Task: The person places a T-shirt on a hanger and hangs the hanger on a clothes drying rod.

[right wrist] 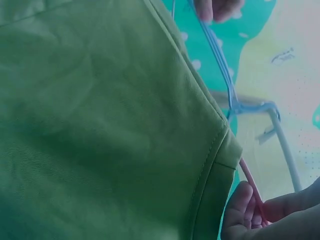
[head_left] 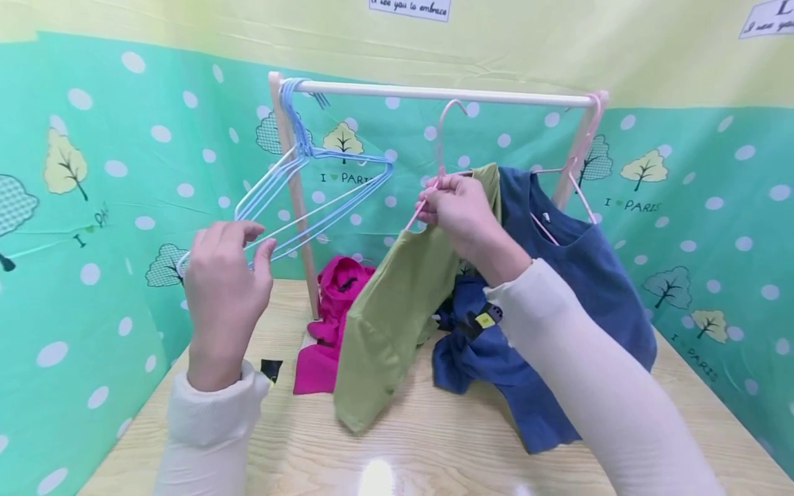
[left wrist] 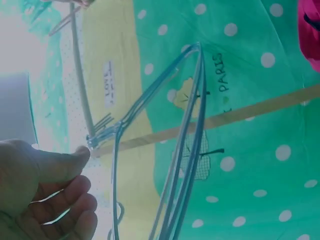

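My right hand (head_left: 462,210) pinches the pink hanger (head_left: 440,148) near its neck, between thumb and fingers. A green shirt (head_left: 397,303) hangs from that hanger, its cloth slanting down to the left. The hanger's hook stands upright at the rail, its tip just below the bar in the head view. At the left, my left hand (head_left: 226,289) is raised beside several blue hangers (head_left: 304,155) hooked on the rail. In the left wrist view its fingers (left wrist: 67,200) are loosely bent, with nothing between them and the thumb.
A white rail (head_left: 434,91) on wooden posts (head_left: 300,227) spans the table (head_left: 298,448). At its right end a navy shirt (head_left: 595,289) hangs on another pink hanger (head_left: 579,162). Magenta clothing (head_left: 338,303) and a blue garment (head_left: 490,358) lie below. Patterned cloth (head_left: 112,275) surrounds the table.
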Available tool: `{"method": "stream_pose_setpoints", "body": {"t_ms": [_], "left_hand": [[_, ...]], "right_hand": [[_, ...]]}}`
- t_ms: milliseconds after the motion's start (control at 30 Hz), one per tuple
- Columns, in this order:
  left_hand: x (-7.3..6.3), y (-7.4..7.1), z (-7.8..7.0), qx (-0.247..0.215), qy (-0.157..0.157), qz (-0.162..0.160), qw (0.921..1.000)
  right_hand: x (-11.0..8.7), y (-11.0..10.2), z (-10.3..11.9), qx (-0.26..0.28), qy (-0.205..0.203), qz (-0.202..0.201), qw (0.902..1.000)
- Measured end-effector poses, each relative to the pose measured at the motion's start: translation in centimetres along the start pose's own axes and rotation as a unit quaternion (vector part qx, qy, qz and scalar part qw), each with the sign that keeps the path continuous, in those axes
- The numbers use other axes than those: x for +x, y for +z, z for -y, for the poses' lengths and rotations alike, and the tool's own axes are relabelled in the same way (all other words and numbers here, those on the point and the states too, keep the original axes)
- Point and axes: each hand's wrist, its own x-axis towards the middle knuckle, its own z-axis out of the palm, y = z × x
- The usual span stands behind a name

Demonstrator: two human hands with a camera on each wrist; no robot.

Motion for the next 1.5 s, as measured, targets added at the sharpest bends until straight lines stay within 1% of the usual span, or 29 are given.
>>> {"method": "stream_pose_setpoints", "body": {"t_ms": [133,200,367,533,633,733,800,833,900,1033,1067,1133,1267,1367,1433,1500], "left_hand": [[0.1,0.1,0.3,0.016,-0.004,-0.012,0.9998],[0.1,0.2,0.5,0.023,-0.007,-0.018,0.9996],[0.2,0.3,0.7,0.034,-0.018,-0.025,0.9990],[0.2,0.4,1.0,0.052,-0.023,-0.019,0.9982],[0.2,0.5,1.2,0.062,-0.022,-0.020,0.9977],[0.2,0.6,1.4,0.068,-0.019,-0.023,0.9972],[0.2,0.7,1.6,0.071,-0.016,-0.026,0.9970],[0.2,0.7,1.6,0.071,-0.015,-0.027,0.9970],[0.2,0.7,1.7,0.070,-0.013,-0.027,0.9971],[0.3,0.8,1.8,0.071,-0.011,-0.028,0.9970],[0.3,0.8,1.8,0.072,-0.012,-0.029,0.9969],[0.3,0.8,1.7,0.073,-0.015,-0.029,0.9968],[0.2,0.8,1.8,0.072,-0.020,-0.032,0.9967],[0.2,0.8,1.9,0.071,-0.020,-0.038,0.9966],[0.2,0.8,2.1,0.074,-0.017,-0.043,0.9962],[0.3,0.8,2.2,0.079,-0.018,-0.047,0.9956]], "right_hand": [[0.5,-1.1,1.4,-0.044,-0.001,-0.005,0.9990],[0.7,-1.7,2.1,-0.070,0.008,-0.008,0.9975],[1.1,-3.2,4.2,-0.146,0.033,-0.005,0.9887],[1.2,-4.9,6.2,-0.210,0.056,0.007,0.9761],[1.1,-5.8,7.2,-0.248,0.068,0.016,0.9663],[1.2,-6.6,7.9,-0.284,0.067,0.019,0.9562],[1.4,-7.3,8.3,-0.314,0.062,0.014,0.9472],[1.5,-7.6,8.5,-0.334,0.059,0.009,0.9406],[1.7,-8.4,8.9,-0.360,0.055,0.000,0.9312],[2.0,-10.1,9.4,-0.432,0.044,-0.004,0.9007],[2.0,-10.5,9.6,-0.450,0.041,-0.002,0.8919],[2.0,-11.2,9.8,-0.493,0.039,0.003,0.8692],[2.0,-12.3,10.2,-0.553,0.035,0.005,0.8322],[2.0,-13.0,10.4,-0.591,0.028,-0.003,0.8062],[2.1,-13.5,10.6,-0.610,0.025,-0.009,0.7917],[2.2,-13.9,10.6,-0.626,0.025,-0.013,0.7793]]}}
